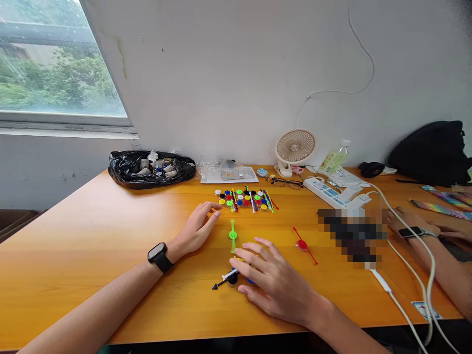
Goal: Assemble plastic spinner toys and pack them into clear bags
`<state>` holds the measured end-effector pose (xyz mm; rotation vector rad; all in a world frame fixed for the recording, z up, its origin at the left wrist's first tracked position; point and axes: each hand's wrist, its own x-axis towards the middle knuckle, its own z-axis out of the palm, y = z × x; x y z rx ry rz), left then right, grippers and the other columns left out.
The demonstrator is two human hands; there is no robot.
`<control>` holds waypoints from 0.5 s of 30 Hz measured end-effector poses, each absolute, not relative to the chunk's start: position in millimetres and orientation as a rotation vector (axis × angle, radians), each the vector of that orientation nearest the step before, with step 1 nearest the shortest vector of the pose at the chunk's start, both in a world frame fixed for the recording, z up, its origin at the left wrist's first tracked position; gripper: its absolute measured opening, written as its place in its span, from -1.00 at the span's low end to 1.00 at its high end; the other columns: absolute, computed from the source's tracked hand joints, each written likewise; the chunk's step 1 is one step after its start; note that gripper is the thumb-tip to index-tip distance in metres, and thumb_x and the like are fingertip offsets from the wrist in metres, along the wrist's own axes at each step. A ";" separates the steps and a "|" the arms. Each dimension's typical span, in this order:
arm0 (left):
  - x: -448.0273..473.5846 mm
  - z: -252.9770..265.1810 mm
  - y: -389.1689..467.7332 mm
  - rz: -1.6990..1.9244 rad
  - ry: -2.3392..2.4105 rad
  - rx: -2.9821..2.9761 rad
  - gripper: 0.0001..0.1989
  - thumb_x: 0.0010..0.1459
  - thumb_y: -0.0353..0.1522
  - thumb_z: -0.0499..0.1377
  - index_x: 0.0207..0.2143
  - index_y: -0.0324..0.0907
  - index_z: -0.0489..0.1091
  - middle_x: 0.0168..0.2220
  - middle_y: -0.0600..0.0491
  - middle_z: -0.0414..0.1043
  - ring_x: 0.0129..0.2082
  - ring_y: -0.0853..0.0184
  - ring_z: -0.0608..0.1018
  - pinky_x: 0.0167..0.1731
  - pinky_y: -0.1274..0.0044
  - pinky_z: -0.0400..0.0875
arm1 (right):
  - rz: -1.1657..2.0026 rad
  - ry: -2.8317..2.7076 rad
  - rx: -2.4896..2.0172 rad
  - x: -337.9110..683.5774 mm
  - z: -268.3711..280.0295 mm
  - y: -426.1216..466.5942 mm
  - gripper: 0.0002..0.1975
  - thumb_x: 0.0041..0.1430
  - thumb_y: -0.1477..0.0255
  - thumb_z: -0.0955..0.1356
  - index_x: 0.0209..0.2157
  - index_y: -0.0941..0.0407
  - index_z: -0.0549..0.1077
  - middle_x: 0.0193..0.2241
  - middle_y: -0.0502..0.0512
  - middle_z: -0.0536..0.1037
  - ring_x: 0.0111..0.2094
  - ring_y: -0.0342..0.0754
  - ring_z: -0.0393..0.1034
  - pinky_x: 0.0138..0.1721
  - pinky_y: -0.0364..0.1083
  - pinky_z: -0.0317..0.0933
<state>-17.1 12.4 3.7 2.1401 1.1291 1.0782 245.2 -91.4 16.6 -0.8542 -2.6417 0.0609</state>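
Observation:
My left hand [199, 226] rests at the table's middle, fingers loosely stretched out and holding nothing visible. Its fingertips are beside rows of small coloured discs [240, 202] and arrow-shaped pointers [252, 200]. My right hand [273, 280] is palm down with fingers apart, over a cluster of spinners that it partly hides. From under it show a black spinner [232, 279] and bits of white, yellow and blue ones. A green spinner [232, 235], slightly blurred, stands between my hands. A red spinner [302, 245] lies alone farther right.
Along the wall are a black plastic bag [121, 169] with items inside, clear packaging [228, 173], a small fan [296, 147], glasses [287, 183], a power strip [324, 192] and a bottle [335, 158]. White cables [424, 236] and another person's arm [438, 253] occupy the right side.

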 end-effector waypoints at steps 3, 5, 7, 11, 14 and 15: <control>-18.0 6.8 9.2 1.027 1.099 2.145 -0.68 0.51 -0.15 -0.03 0.07 -0.09 0.40 0.07 -0.07 0.48 0.07 0.16 0.49 0.16 0.25 0.38 | 0.008 -2.486 -1.124 271.9 18.1 -94.7 -0.37 0.38 0.17 0.37 0.40 -0.05 0.23 0.32 0.16 0.38 0.36 0.23 0.18 0.40 0.30 0.00; -18.1 7.5 8.1 0.999 1.082 2.160 -0.67 0.51 -0.15 -0.04 0.08 -0.08 0.40 0.08 -0.07 0.47 0.09 0.15 0.49 0.18 0.24 0.37 | -0.016 -2.296 -1.377 294.1 12.6 -93.8 -0.38 0.40 0.16 0.34 0.41 -0.09 0.20 0.36 0.16 0.33 0.38 0.27 0.14 0.39 0.35 0.02; -17.8 7.0 8.0 0.988 1.072 2.175 -0.67 0.52 -0.15 -0.05 0.09 -0.07 0.40 0.09 -0.06 0.47 0.10 0.15 0.48 0.19 0.25 0.36 | 0.080 -2.093 -1.583 315.1 5.0 -90.5 -0.49 0.47 0.18 0.25 0.37 -0.07 0.26 0.36 0.17 0.32 0.38 0.26 0.17 0.36 0.33 0.11; -16.1 3.1 10.9 1.005 1.075 2.209 -0.67 0.54 -0.19 -0.09 0.08 -0.07 0.40 0.06 -0.05 0.49 0.11 0.17 0.48 0.18 0.28 0.36 | 0.424 -1.920 -1.640 335.6 -0.9 -84.1 -0.57 0.51 0.14 0.19 0.27 -0.05 0.36 0.31 0.16 0.39 0.34 0.17 0.27 0.34 0.23 0.23; -15.8 -0.3 14.0 0.990 1.085 2.234 -0.67 0.54 -0.18 -0.09 0.06 -0.09 0.40 0.02 -0.05 0.49 0.07 0.17 0.49 0.15 0.29 0.37 | 0.591 -2.006 -1.528 327.7 6.0 -85.2 -0.57 0.49 0.13 0.23 0.28 -0.06 0.36 0.30 0.14 0.41 0.31 0.12 0.31 0.34 0.16 0.24; -16.3 -1.1 14.8 0.972 1.082 2.243 -0.67 0.53 -0.17 -0.07 0.06 -0.09 0.40 0.03 -0.06 0.49 0.07 0.16 0.49 0.14 0.29 0.37 | 0.627 -2.055 -1.485 322.3 9.5 -86.6 -0.55 0.48 0.13 0.25 0.30 -0.06 0.34 0.31 0.14 0.40 0.31 0.11 0.32 0.33 0.14 0.25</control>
